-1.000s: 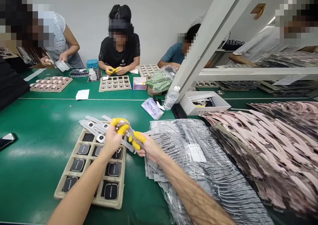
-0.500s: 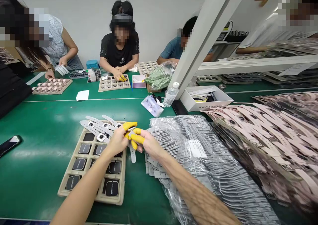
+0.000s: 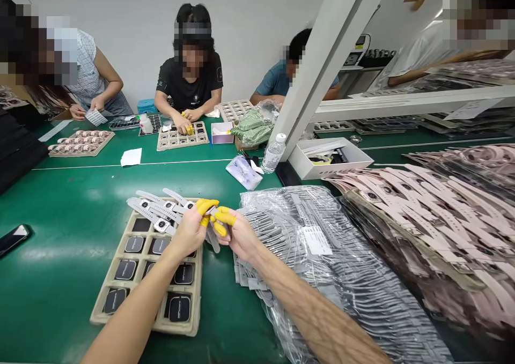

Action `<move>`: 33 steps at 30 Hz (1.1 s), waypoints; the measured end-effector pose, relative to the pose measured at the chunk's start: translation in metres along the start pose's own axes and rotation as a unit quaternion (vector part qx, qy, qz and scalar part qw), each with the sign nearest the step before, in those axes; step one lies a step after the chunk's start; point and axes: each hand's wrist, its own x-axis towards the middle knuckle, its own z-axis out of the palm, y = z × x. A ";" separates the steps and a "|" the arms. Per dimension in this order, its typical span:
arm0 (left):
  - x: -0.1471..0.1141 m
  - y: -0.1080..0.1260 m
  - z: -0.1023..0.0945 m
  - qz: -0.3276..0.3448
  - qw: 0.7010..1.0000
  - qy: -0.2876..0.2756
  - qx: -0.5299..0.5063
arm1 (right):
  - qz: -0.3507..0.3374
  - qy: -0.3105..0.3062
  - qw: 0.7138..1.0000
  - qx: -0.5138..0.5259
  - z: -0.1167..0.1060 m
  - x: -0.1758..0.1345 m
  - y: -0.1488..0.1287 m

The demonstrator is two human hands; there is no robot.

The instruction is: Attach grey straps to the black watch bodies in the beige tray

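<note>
My left hand (image 3: pixel 192 229), with yellow finger cots, is closed on a small smartwatch (image 3: pixel 211 210). My right hand (image 3: pixel 240 234), in yellow cots too, pinches a grey watch strap (image 3: pixel 219 220) at the watch's edge. A strap end (image 3: pixel 212 242) hangs below the hands; the fingers cover most of the watch. Beneath my left forearm lies a beige compartment tray (image 3: pixel 195 305) of dark square watches (image 3: pixel 179 307). Across its far edge rest several watches with grey straps (image 3: pixel 163 225). Beside my right hand is a clear plastic bag of grey straps (image 3: pixel 298 278).
Pink-strapped watches (image 3: pixel 426 208) are piled at the right. A white box (image 3: pixel 330 165), a water bottle (image 3: pixel 274 154) and a tissue pack (image 3: pixel 243 172) stand beyond the bag, near a white post (image 3: pixel 317 58). A phone (image 3: pixel 14 239) lies left. Co-workers (image 3: pixel 193 80) sit across the table.
The hands stay together on the watch, with fingers slightly shifted. The hanging strap end has swung up a little. The view has moved slightly, and the left co-worker's hand has left the pink-watch tray.
</note>
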 end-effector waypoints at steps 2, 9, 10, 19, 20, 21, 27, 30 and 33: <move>-0.001 0.001 -0.004 0.014 0.999 -0.025 0.022 | 0.004 0.014 1.000 0.002 -0.001 0.001 -0.001; -0.002 -0.003 -0.011 0.068 0.994 -0.065 0.057 | 0.034 0.043 0.998 -0.029 -0.005 0.003 -0.003; -0.002 -0.005 -0.009 0.070 0.992 -0.067 0.075 | 0.038 0.044 0.998 -0.034 -0.006 0.003 -0.003; 0.004 -0.001 -0.012 0.058 0.997 -0.057 0.008 | 0.023 0.013 0.996 -0.085 -0.007 0.004 -0.008; 0.006 0.000 -0.013 0.054 0.997 -0.054 -0.009 | 0.012 0.007 0.995 -0.097 -0.007 0.004 -0.008; 0.007 0.002 -0.013 0.049 0.997 -0.052 -0.017 | -0.004 0.002 0.993 -0.116 -0.007 0.004 -0.009; 0.018 0.021 -0.043 0.019 0.992 -0.068 0.105 | -0.178 0.002 0.887 -0.425 -0.014 0.001 -0.023; 0.022 0.028 -0.081 -0.032 0.972 -0.121 0.199 | -0.127 -0.038 0.831 -0.540 -0.014 -0.005 -0.036; 0.019 0.030 -0.116 -0.055 0.928 -0.174 0.326 | -0.078 -0.071 0.774 -0.625 -0.008 -0.010 -0.044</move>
